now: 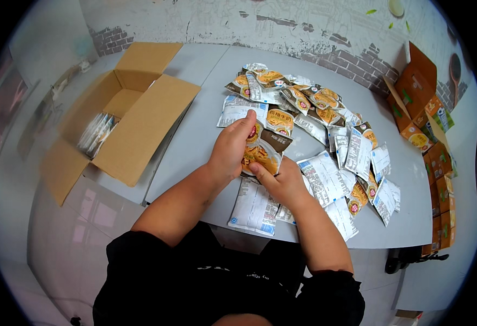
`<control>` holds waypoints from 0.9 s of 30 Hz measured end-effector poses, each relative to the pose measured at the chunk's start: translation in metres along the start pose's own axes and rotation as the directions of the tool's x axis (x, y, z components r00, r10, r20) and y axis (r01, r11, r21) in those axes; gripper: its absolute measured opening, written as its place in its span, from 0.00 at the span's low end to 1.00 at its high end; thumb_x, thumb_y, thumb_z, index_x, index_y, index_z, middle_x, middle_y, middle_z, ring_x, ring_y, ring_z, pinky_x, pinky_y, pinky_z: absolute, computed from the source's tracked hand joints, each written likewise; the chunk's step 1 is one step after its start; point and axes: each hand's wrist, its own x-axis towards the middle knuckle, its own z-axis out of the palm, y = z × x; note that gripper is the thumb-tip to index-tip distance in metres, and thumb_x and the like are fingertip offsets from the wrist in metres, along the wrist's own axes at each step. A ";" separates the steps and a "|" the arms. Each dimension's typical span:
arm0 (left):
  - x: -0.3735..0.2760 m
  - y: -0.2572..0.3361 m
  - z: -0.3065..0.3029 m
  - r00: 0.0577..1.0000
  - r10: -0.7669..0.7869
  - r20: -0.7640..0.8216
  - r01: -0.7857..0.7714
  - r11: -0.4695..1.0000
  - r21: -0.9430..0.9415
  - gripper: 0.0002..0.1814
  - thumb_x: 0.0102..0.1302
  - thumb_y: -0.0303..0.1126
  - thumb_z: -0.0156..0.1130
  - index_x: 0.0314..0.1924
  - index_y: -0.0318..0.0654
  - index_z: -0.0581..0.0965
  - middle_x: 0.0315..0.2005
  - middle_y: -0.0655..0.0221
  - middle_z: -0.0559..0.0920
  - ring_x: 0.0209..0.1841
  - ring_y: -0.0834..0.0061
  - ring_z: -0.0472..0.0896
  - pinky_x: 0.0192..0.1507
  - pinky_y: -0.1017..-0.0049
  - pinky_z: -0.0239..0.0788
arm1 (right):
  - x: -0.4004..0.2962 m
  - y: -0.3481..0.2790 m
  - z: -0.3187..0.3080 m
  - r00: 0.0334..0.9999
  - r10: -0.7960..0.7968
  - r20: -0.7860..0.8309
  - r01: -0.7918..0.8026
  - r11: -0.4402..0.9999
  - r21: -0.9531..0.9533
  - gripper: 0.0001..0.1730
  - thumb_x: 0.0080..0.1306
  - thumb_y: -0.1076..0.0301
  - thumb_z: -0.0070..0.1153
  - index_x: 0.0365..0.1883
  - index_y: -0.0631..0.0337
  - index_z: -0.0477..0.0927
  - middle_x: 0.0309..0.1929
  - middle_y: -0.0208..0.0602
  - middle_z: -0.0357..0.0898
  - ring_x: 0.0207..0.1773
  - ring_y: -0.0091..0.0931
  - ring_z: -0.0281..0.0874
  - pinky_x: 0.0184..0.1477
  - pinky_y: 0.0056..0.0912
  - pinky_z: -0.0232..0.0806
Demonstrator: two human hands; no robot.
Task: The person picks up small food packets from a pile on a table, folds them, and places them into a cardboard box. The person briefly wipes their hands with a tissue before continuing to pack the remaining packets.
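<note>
Between both hands is a brown-and-orange printed food pouch [265, 148], its picture side facing up. My left hand [230, 148] grips its left edge, thumb pointing away from me. My right hand [285, 181] holds the lower right part, with the thumb lying on the front. Just beyond and to the right, a loose heap of similar pouches [326, 100] spreads over the grey table [193, 163]. Some lie picture side up, others show white backs with print. One white-backed pouch [252, 208] lies below my hands near the front edge.
An open cardboard box [128, 134] stands at the left, flaps spread, with a row of upright pouches [97, 132] inside. Orange-brown cartons [440, 195] are stacked past the table's right edge, below an opened carton [415, 89]. A painted wall [263, 24] rises behind the table.
</note>
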 end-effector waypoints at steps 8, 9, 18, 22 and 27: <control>0.009 -0.001 -0.005 0.995 -0.052 -0.089 0.048 0.998 -0.041 0.26 0.76 0.51 0.43 0.48 0.31 0.74 0.40 0.61 0.82 0.40 0.73 0.83 0.44 0.72 0.77 | 0.001 -0.002 0.002 1.000 -0.005 -0.006 0.005 1.000 -0.015 0.18 0.66 0.55 0.58 0.44 0.61 0.80 0.37 0.52 0.81 0.41 0.48 0.78 0.44 0.44 0.70; 0.010 0.002 -0.011 0.995 -0.067 -0.076 0.065 0.998 -0.022 0.26 0.76 0.51 0.43 0.49 0.32 0.74 0.41 0.62 0.82 0.41 0.71 0.83 0.44 0.72 0.77 | 0.001 0.000 0.003 1.000 0.007 -0.016 -0.007 0.999 -0.031 0.18 0.66 0.55 0.58 0.44 0.60 0.80 0.37 0.51 0.81 0.42 0.47 0.78 0.44 0.43 0.70; -0.002 -0.002 0.002 0.992 -0.037 0.123 0.020 0.991 0.135 0.24 0.73 0.49 0.53 0.47 0.30 0.73 0.39 0.65 0.81 0.41 0.80 0.81 0.43 0.78 0.74 | -0.002 -0.001 -0.004 0.990 0.080 -0.119 -0.061 0.986 0.152 0.17 0.68 0.57 0.57 0.49 0.58 0.81 0.43 0.41 0.83 0.45 0.35 0.81 0.48 0.34 0.70; -0.005 -0.002 0.003 0.994 -0.015 0.108 0.007 0.997 0.080 0.24 0.74 0.49 0.51 0.46 0.30 0.74 0.38 0.65 0.81 0.40 0.79 0.81 0.43 0.78 0.75 | -0.002 -0.007 -0.003 0.992 0.039 -0.120 -0.022 0.990 0.138 0.16 0.68 0.58 0.57 0.48 0.58 0.81 0.43 0.42 0.83 0.44 0.36 0.81 0.47 0.35 0.71; -0.005 -0.001 0.012 0.998 -0.023 -0.063 0.024 1.000 0.011 0.26 0.75 0.51 0.46 0.45 0.30 0.74 0.38 0.65 0.81 0.39 0.76 0.81 0.43 0.74 0.75 | -0.002 -0.010 -0.003 0.996 0.031 -0.089 -0.030 0.999 0.015 0.14 0.66 0.60 0.58 0.44 0.58 0.81 0.39 0.44 0.83 0.41 0.42 0.80 0.43 0.38 0.71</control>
